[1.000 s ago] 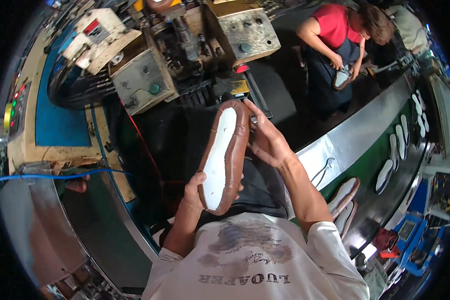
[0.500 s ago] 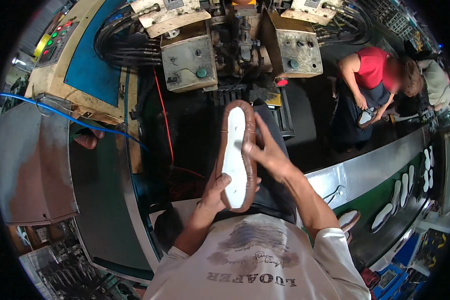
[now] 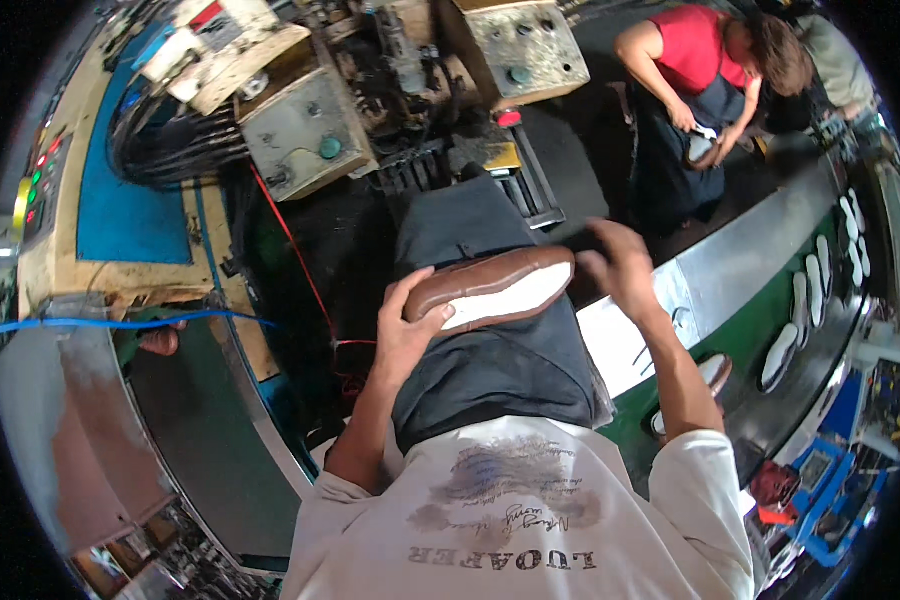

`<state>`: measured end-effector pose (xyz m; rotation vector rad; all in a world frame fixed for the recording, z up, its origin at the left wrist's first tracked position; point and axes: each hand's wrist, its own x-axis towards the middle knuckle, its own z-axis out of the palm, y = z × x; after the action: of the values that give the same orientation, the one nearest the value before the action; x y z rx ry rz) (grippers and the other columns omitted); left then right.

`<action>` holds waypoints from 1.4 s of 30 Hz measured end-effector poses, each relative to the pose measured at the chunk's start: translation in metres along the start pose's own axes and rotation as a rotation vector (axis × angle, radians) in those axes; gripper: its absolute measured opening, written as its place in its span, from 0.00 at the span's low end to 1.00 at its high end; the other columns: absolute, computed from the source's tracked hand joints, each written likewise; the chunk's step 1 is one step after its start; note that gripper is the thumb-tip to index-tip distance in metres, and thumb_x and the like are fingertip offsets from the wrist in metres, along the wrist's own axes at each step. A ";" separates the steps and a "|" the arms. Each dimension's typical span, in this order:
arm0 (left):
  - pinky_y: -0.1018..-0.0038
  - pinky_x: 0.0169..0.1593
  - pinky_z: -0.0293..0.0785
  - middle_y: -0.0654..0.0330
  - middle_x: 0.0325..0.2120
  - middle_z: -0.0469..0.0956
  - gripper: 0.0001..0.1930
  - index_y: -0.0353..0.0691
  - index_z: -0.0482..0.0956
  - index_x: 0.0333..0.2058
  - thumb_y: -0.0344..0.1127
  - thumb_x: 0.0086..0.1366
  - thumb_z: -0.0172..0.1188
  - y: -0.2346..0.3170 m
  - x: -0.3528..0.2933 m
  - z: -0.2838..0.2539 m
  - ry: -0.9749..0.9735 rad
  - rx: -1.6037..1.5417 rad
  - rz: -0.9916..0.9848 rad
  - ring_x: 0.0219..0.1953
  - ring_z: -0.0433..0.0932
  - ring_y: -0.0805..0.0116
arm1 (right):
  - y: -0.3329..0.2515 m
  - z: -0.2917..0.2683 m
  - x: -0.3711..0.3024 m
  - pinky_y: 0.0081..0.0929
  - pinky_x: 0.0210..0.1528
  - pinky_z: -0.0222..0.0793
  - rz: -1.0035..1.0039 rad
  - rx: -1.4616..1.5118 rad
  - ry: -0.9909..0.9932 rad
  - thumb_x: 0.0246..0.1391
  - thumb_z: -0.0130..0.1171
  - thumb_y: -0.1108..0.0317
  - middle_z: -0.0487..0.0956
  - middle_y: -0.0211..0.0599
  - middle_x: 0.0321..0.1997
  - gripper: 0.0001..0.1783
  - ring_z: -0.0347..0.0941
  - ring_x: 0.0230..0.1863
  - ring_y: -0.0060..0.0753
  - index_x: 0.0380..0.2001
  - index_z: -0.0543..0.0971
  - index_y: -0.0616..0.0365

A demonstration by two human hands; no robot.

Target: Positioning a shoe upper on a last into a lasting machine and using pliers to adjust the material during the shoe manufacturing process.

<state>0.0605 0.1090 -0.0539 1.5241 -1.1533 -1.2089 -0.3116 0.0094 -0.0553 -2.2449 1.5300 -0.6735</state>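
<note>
A brown leather shoe upper with a white insole lies on its side above my lap, its insole turned toward me. My left hand is closed round its left end, the thumb pressed on the edge by the insole. Just off the shoe's right end is my right hand, fingers blurred but apart, with nothing visible in them. Dark trousers show under the shoe.
Ahead stands a machine with grey control boxes. On my right runs a metal-edged bench with white-soled shoes and a brown shoe. A co-worker handles another shoe. At left, a blue hose crosses a cabinet.
The shoe has turned from upright to nearly level and tipped onto its side. My right hand has come off it and moved right. My view has shifted.
</note>
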 end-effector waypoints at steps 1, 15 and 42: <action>0.62 0.67 0.74 0.49 0.57 0.77 0.36 0.40 0.80 0.67 0.34 0.60 0.79 -0.005 -0.005 0.004 -0.038 0.146 0.032 0.62 0.79 0.54 | 0.041 0.006 -0.038 0.51 0.69 0.70 0.232 -0.092 0.193 0.60 0.74 0.66 0.82 0.59 0.62 0.32 0.76 0.64 0.62 0.65 0.79 0.63; 0.53 0.71 0.71 0.34 0.68 0.67 0.53 0.37 0.52 0.81 0.43 0.67 0.74 -0.009 -0.006 0.062 -0.388 0.328 -0.109 0.68 0.73 0.38 | 0.158 0.028 -0.306 0.49 0.44 0.80 1.268 0.010 0.366 0.64 0.62 0.56 0.87 0.57 0.41 0.29 0.83 0.38 0.54 0.55 0.83 0.73; 0.52 0.79 0.59 0.28 0.76 0.57 0.55 0.24 0.45 0.80 0.38 0.67 0.73 -0.013 -0.008 0.055 -0.467 0.255 -0.173 0.78 0.61 0.35 | -0.122 -0.010 -0.046 0.58 0.40 0.76 0.299 0.317 -0.837 0.77 0.58 0.59 0.81 0.67 0.30 0.22 0.82 0.37 0.70 0.37 0.81 0.71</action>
<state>0.0078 0.1155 -0.0739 1.5994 -1.5509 -1.6449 -0.2367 0.0960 0.0083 -1.6663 1.1698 0.1189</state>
